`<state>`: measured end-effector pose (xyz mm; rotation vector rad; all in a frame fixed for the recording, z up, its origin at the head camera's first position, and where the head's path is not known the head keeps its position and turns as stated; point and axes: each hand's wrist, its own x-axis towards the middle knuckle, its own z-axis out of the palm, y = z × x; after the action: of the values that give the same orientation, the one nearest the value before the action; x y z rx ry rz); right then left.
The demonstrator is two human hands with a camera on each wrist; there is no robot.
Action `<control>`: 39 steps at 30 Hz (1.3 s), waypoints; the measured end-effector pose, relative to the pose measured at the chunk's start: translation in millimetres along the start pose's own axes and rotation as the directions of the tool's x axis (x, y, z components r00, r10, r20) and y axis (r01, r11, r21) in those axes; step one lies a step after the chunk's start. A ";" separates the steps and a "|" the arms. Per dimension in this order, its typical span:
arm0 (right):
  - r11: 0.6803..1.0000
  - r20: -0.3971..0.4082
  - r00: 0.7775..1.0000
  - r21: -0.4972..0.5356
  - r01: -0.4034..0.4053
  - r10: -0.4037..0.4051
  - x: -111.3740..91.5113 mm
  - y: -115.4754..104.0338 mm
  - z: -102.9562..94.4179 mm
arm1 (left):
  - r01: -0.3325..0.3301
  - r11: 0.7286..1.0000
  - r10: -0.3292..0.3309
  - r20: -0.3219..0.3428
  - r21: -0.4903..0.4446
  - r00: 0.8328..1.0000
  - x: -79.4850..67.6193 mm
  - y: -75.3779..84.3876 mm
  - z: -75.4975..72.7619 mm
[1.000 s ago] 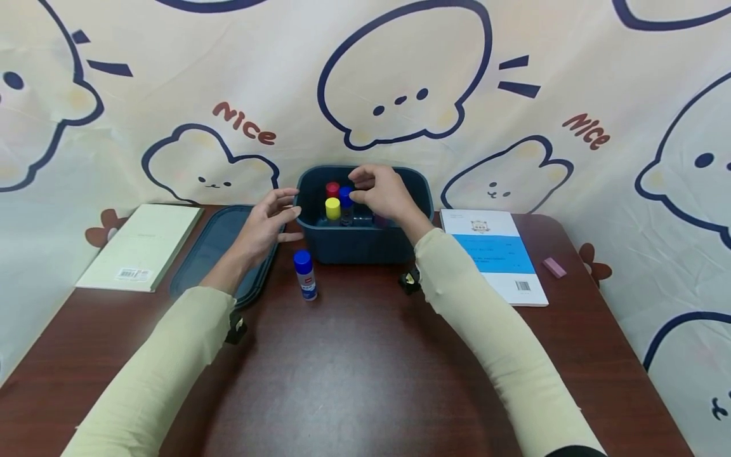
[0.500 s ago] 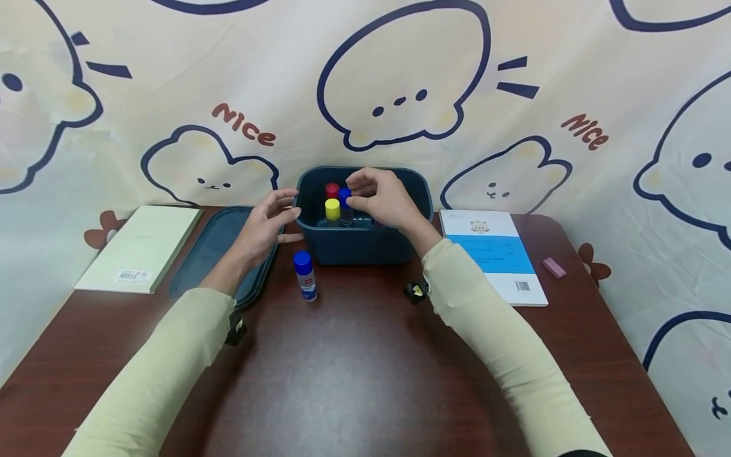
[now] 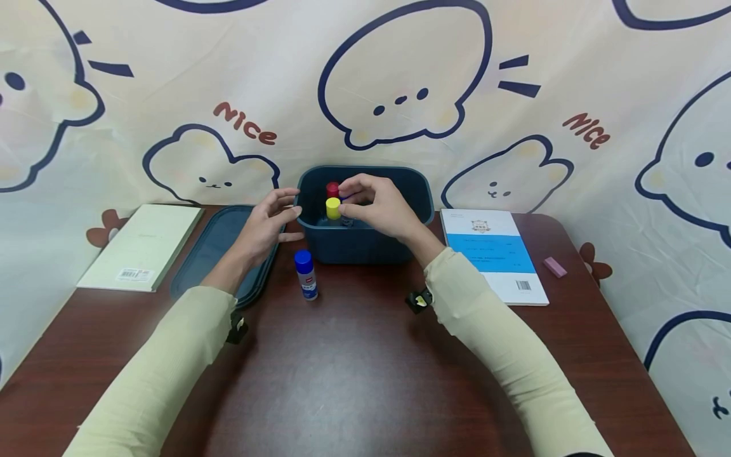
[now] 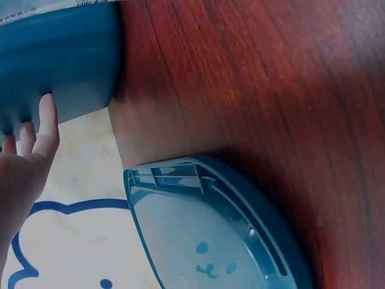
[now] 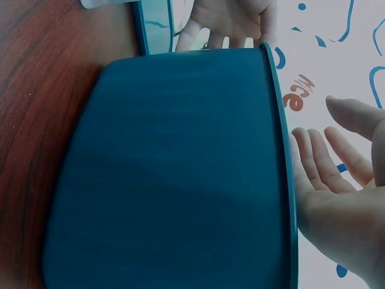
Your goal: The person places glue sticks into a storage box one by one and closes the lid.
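Note:
A dark teal bin (image 3: 362, 246) stands at the back of the table. My left hand (image 3: 263, 225) rests its fingertips on the bin's left side, as the left wrist view also shows. Over the bin's opening is my right hand (image 3: 379, 206), thumb apart from the relaxed fingers, with nothing seen gripped. Inside, near its fingertips, are a yellow-capped stick (image 3: 333, 208) and a red cap (image 3: 332, 189). A blue cap there is mostly hidden by the fingers. In front of the bin a blue-capped glue stick (image 3: 306, 276) stands upright on the table.
A teal lid (image 3: 214, 247) lies left of the bin, partly under my left forearm. Farther left is a pale green book (image 3: 143, 247). On the right lie a white-and-blue book (image 3: 493, 254) and a small pink block (image 3: 554, 267). A patterned cloth hangs behind.
My right hand has shifted slightly left and toward me inside the bin's opening, now covering most of the blue cap. The left hand and the standing glue stick have stayed put.

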<state>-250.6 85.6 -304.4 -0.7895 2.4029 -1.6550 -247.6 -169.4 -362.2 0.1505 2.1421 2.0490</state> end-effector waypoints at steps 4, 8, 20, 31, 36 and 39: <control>1.000 0.019 1.000 0.009 0.000 -0.001 -2.2 0.6 2.1 | -0.004 1.000 0.004 0.003 -0.001 1.000 0.5 -0.9 0.1; 1.000 0.024 1.000 0.017 -0.004 0.003 -4.2 0.7 4.4 | -0.008 1.000 0.008 0.004 -0.004 1.000 1.4 -2.0 0.1; 0.998 0.053 0.999 0.057 0.003 -0.006 -8.4 -1.9 12.8 | -0.003 1.000 0.003 -0.004 -0.003 1.000 1.5 -1.8 0.9; 0.992 0.168 0.981 0.103 0.079 -0.095 -10.4 1.4 27.0 | -0.026 1.000 0.026 0.019 -0.006 0.999 0.8 -2.0 -1.0; 0.988 0.195 0.977 0.142 0.065 -0.092 -10.9 2.7 30.8 | -0.025 1.000 0.025 0.024 -0.008 0.999 0.2 -1.6 -1.3; 0.985 0.207 0.973 0.156 0.068 -0.101 -11.8 3.0 33.0 | -0.026 1.000 0.026 0.023 -0.007 0.999 0.2 -1.4 -1.1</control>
<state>-229.0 64.4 -322.4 -1.0012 2.1020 -1.6600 -247.9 -170.5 -363.6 0.2012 2.1304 2.0580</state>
